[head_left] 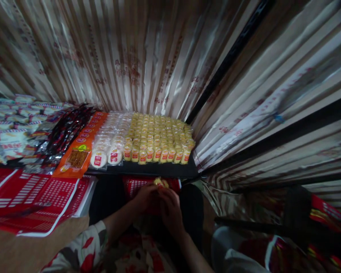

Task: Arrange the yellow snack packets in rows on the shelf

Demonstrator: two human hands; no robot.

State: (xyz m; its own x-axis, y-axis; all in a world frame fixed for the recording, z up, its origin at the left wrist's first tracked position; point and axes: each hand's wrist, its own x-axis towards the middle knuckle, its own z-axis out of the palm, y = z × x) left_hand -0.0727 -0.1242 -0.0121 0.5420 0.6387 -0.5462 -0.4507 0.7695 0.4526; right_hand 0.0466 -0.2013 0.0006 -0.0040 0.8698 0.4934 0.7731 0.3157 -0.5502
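Low in the middle of the head view, my two hands meet above my lap. My left hand [145, 195] is closed, its fingertips at small yellow wrapped cakes [160, 182]. My right hand [170, 201] is closed on the same cakes from the other side, so they lie between both hands. How many there are cannot be made out. Just beyond stand close rows of matching yellow wrapped cakes [160, 140] on a black table [159, 170]. Beneath my hands a red basket [135, 184] shows in part between my knees.
Left of the yellow rows lie round white wrapped cakes [114, 155], orange snack bags [78, 155], dark shiny packets [66, 129] and white bags [14, 142]. A red basket [42, 189] stands at the left. Striped curtain sheeting [147, 57] and black poles [287, 138] close off the back and right.
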